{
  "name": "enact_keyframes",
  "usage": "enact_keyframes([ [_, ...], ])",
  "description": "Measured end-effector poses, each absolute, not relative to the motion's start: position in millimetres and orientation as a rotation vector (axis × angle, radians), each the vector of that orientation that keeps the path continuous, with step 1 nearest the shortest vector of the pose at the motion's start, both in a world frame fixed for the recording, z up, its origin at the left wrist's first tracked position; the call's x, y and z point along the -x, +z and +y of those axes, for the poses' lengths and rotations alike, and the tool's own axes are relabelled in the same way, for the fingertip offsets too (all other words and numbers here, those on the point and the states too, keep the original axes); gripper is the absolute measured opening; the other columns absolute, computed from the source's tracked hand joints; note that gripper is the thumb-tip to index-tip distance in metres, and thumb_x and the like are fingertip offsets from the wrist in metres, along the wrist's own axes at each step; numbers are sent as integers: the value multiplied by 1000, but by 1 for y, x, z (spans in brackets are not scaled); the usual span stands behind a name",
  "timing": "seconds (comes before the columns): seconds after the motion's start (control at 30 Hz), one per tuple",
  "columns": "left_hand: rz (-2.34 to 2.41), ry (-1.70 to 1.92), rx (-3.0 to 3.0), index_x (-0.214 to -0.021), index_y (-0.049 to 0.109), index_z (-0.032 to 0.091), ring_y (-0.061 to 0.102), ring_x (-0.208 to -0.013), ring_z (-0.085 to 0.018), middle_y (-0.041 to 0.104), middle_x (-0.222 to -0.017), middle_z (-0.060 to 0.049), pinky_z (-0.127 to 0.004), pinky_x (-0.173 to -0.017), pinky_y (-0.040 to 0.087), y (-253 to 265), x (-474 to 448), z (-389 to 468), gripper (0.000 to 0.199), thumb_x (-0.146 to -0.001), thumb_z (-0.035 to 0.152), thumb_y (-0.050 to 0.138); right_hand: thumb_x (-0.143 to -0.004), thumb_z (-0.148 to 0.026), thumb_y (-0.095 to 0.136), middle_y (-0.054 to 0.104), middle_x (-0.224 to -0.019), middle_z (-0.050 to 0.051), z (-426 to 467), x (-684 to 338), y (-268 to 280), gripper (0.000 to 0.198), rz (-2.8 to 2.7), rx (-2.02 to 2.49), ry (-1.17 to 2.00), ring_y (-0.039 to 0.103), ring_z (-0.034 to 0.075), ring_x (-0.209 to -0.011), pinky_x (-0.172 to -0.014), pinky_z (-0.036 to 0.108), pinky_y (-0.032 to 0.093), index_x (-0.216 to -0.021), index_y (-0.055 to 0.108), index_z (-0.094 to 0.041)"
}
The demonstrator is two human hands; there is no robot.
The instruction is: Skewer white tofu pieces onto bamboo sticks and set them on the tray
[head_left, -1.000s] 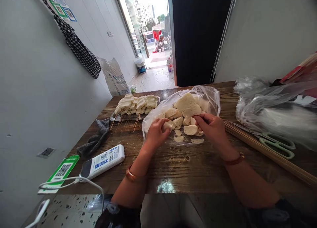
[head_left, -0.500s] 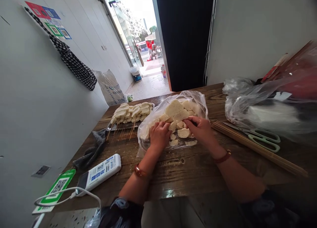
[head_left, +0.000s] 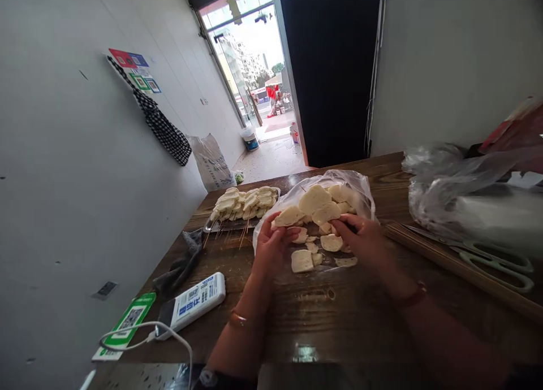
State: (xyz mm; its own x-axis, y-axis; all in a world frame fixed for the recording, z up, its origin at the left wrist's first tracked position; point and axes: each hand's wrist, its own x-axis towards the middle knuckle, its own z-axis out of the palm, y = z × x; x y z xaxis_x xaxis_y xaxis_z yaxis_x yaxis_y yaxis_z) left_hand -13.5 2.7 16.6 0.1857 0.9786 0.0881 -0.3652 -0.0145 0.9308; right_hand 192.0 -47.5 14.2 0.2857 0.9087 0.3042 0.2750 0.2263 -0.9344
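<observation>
My left hand (head_left: 274, 244) has its fingers around a pale, flat, spongy food slice (head_left: 289, 216), raised at the left of the pile. The thumb and fingers of my right hand (head_left: 358, 234) are pinched at the lower edge of another pale round slice (head_left: 326, 212). A larger slice (head_left: 314, 200) overlaps it from behind. Beneath both hands, a clear plastic bag (head_left: 365, 193) lies spread out with several slices and broken pieces on it. A squarish slice (head_left: 302, 261) rests near the bag's front edge.
Left of the bag, a metal tray (head_left: 207, 228) holds skewered slices (head_left: 244, 202). A dark cloth (head_left: 182, 265), a white payment device (head_left: 199, 299) and its cable (head_left: 182, 338) lie nearer. On the right are bamboo sticks (head_left: 462, 271), green-handled scissors (head_left: 496, 265) and plastic bags (head_left: 441, 181).
My left hand has risen from the pile and now holds up a slice. My right hand remains at its slice. The squarish slice now shows at the front. The camera view has shifted.
</observation>
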Motion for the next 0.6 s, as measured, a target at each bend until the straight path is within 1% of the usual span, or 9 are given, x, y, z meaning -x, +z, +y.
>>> enact_keyframes([
  [0.07,688,1267,-987,-116,50,21,73,-88,-24,74,-93,-8,-33,-77,56,19,17,3,47,-76,33,73,-83,-48,60,58,-55,-1,-48,-191,13,35,-1259,1333,644,47,11,-48,-45,22,35,-70,69,-17],
  [0.17,632,1284,-933,-103,52,20,72,-94,-27,73,-95,-7,-35,-80,55,21,20,3,37,-78,38,72,-82,-50,61,62,-59,1,-50,-190,9,34,-1294,1364,647,50,13,-52,-46,23,38,-76,73,-18],
  [0.27,644,1320,-929,-91,52,19,72,-89,-23,71,-89,-3,-33,-81,55,19,22,3,33,-75,34,76,-81,-51,63,64,-61,1,-52,-189,7,34,-1334,1396,669,52,13,-52,-47,24,39,-76,73,-18],
  [0.3,655,1341,-930,-91,52,19,72,-86,-21,70,-87,-2,-33,-81,55,17,22,4,34,-74,33,77,-81,-51,62,64,-61,2,-53,-188,7,35,-1354,1407,680,52,14,-51,-47,24,40,-75,73,-18],
  [0.37,680,1386,-927,-100,54,21,71,-81,-18,69,-86,-1,-32,-80,55,15,23,5,38,-72,31,78,-82,-50,62,63,-61,2,-55,-188,7,35,-1408,1419,722,52,14,-51,-47,25,40,-74,73,-18],
  [0.43,698,1436,-896,-115,54,23,69,-83,-16,68,-91,0,-32,-82,55,15,24,6,53,-70,27,80,-83,-50,61,64,-61,1,-56,-187,7,35,-1467,1421,779,53,14,-51,-48,25,41,-77,73,-18],
  [0.47,702,1451,-877,-120,54,23,68,-86,-15,68,-95,-1,-32,-83,54,15,24,6,58,-68,24,80,-83,-50,60,64,-61,1,-57,-187,7,35,-1507,1422,802,54,14,-51,-48,25,42,-79,74,-18],
  [0.5,703,1455,-861,-120,56,22,67,-88,-15,68,-100,-2,-31,-85,53,16,24,6,59,-66,22,81,-84,-50,59,63,-60,1,-57,-186,7,35,-1554,1424,815,54,15,-51,-48,25,42,-80,74,-18],
  [0.6,679,1454,-836,-108,64,16,65,-92,-14,69,-104,-5,-26,-86,51,19,23,5,46,-65,18,80,-84,-49,58,64,-58,1,-59,-183,10,35,-1699,1435,778,57,16,-56,-51,25,41,-78,75,-19],
])
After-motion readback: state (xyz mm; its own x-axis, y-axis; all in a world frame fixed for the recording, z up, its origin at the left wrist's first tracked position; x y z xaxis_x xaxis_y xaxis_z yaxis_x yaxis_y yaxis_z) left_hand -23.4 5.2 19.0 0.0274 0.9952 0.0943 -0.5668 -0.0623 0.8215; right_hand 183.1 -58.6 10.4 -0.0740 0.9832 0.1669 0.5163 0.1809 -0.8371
